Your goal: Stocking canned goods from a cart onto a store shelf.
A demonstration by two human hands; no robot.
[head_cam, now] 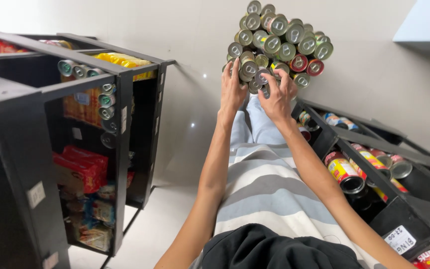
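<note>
Metal cans (274,42) — heaped | both hands (255,92) gripping — shelves (120,99) stocked

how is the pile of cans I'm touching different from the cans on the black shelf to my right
The pile of cans is a big heap, tops facing the camera, mostly silver lids with two red ones; both the left hand and the right hand reach into its lower edge. The shelf cans are few, lying in slanted rows with red and yellow labels showing, untouched. Both are metal pull-tab cans.
</note>
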